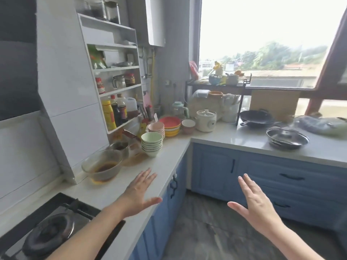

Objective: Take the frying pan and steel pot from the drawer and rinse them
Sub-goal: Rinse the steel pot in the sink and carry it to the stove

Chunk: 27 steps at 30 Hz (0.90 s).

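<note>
My left hand (139, 194) is held out flat with straight fingers above the white counter's front edge, holding nothing. My right hand (257, 203) is likewise spread open in the air in front of the blue drawers (293, 178) on the right, not touching them. The drawers are closed. A black frying pan (256, 118) sits on the far right counter. A steel pan with a glass lid (287, 139) rests nearer the counter edge. No sink is in view.
A gas hob (48, 228) lies at the bottom left. A glass bowl with dark liquid (102, 167), stacked bowls (151, 144) and plates (170, 125) crowd the left counter (165, 160). A spice shelf (116, 85) hangs on the wall. A white cooker (206, 120) stands in the corner.
</note>
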Tool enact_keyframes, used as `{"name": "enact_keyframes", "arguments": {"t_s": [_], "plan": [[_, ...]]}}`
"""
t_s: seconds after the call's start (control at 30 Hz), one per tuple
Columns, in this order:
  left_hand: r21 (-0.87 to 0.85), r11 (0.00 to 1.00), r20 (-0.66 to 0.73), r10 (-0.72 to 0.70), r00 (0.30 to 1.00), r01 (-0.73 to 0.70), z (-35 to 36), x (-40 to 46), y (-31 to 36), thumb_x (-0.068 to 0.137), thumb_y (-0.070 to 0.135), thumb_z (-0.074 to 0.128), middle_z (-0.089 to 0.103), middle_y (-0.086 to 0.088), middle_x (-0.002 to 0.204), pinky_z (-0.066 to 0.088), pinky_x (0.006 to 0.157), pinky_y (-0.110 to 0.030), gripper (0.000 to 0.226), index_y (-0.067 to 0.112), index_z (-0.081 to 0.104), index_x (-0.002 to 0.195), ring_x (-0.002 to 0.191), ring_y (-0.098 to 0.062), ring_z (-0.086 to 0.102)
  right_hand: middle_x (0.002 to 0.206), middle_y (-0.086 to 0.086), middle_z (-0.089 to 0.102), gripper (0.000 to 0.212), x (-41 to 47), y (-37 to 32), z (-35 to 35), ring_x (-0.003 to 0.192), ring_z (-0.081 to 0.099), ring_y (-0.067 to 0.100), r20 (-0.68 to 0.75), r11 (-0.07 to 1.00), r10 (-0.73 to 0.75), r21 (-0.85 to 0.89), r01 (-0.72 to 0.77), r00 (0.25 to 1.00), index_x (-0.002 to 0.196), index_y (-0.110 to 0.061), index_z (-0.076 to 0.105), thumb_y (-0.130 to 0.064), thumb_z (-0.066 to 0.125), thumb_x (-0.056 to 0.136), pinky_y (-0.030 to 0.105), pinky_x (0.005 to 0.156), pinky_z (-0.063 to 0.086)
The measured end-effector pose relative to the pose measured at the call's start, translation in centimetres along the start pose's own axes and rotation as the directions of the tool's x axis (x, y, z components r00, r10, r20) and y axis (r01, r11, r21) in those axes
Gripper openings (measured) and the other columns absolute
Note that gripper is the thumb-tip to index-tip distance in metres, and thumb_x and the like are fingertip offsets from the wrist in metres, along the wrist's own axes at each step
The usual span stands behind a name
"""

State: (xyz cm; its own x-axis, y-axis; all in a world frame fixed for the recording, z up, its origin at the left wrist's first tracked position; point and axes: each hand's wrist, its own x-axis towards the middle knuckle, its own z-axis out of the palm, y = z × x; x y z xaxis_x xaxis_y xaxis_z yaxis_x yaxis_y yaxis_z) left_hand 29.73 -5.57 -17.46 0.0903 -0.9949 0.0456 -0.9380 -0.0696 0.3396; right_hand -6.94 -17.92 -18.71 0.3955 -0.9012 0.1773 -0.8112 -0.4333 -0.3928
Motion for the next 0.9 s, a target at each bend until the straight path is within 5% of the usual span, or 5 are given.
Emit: {"name": "enact_keyframes", "arguments": {"t_s": [0.13, 0.3, 0.5, 0.67, 0.9], "plan": [[0.047, 0.992, 0.034, 0.112, 0.993, -0.113, 0.5, 10.8, 2.6, 0.082, 0.075, 0.043, -0.016, 0.016, 0.159, -0.008, 0.111, -0.026, 0.090, 0.038, 0.000, 0.152, 0.146, -0.007, -0.017, 0.162, -0.011, -0.006, 0.094, 5.4, 5.2, -2.0, 0.150, 0.000, 0.011, -0.017, 0.995, 0.094, -0.023, -0.094, 0.995, 0.156, -0.027, 0.004, -0.066, 0.052, 0.085, 0.032, 0.120, 0.013], [0.057, 0.959, 0.100, 0.273, 0.957, -0.279, 0.4, 24.1, 6.2, 0.057, 0.099, 0.018, -0.013, 0.014, 0.160, -0.003, 0.119, -0.031, 0.113, 0.040, 0.002, 0.152, 0.147, -0.008, -0.015, 0.162, -0.010, -0.005, 0.094, 11.1, 11.0, -4.6, 0.150, 0.001, 0.010, -0.066, 0.977, 0.201, -0.053, -0.204, 0.977, 0.155, -0.027, 0.005, -0.066, 0.053, 0.085, 0.035, 0.121, 0.013], [0.015, 0.915, 0.115, 0.399, 0.910, -0.403, 2.1, 37.8, 12.8, 0.052, 0.102, 0.016, -0.003, 0.011, 0.161, 0.004, 0.121, -0.034, 0.121, 0.036, 0.009, 0.153, 0.148, -0.010, -0.007, 0.162, -0.011, -0.006, 0.093, 15.4, 17.9, -8.0, 0.150, -0.002, 0.011, -0.105, 0.938, 0.336, -0.056, -0.343, 0.936, 0.156, -0.027, 0.005, -0.067, 0.051, 0.085, 0.036, 0.121, 0.010], [-0.058, 0.876, 0.140, 0.482, 0.865, -0.479, 6.1, 46.5, 20.1, 0.053, 0.102, 0.020, -0.003, 0.015, 0.160, 0.002, 0.121, -0.032, 0.120, 0.037, 0.010, 0.152, 0.144, -0.002, -0.012, 0.160, -0.014, -0.009, 0.123, 18.5, 25.9, -10.2, 0.150, -0.003, 0.012, -0.126, 0.912, 0.380, -0.113, -0.394, 0.916, 0.155, -0.029, 0.001, -0.100, 0.005, 0.055, 0.039, 0.122, 0.012], [-0.123, 0.857, 0.137, 0.514, 0.847, -0.500, 11.9, 57.1, 31.6, 0.048, 0.104, 0.016, -0.004, 0.013, 0.161, 0.001, 0.120, -0.032, 0.123, 0.038, 0.009, 0.152, 0.146, -0.005, -0.012, 0.161, -0.013, -0.012, 0.135, 23.4, 38.0, -14.7, 0.149, -0.006, 0.011, -0.108, 0.884, 0.437, -0.134, -0.448, 0.893, 0.155, -0.030, -0.001, -0.103, -0.007, 0.042, 0.038, 0.122, 0.010]]}}
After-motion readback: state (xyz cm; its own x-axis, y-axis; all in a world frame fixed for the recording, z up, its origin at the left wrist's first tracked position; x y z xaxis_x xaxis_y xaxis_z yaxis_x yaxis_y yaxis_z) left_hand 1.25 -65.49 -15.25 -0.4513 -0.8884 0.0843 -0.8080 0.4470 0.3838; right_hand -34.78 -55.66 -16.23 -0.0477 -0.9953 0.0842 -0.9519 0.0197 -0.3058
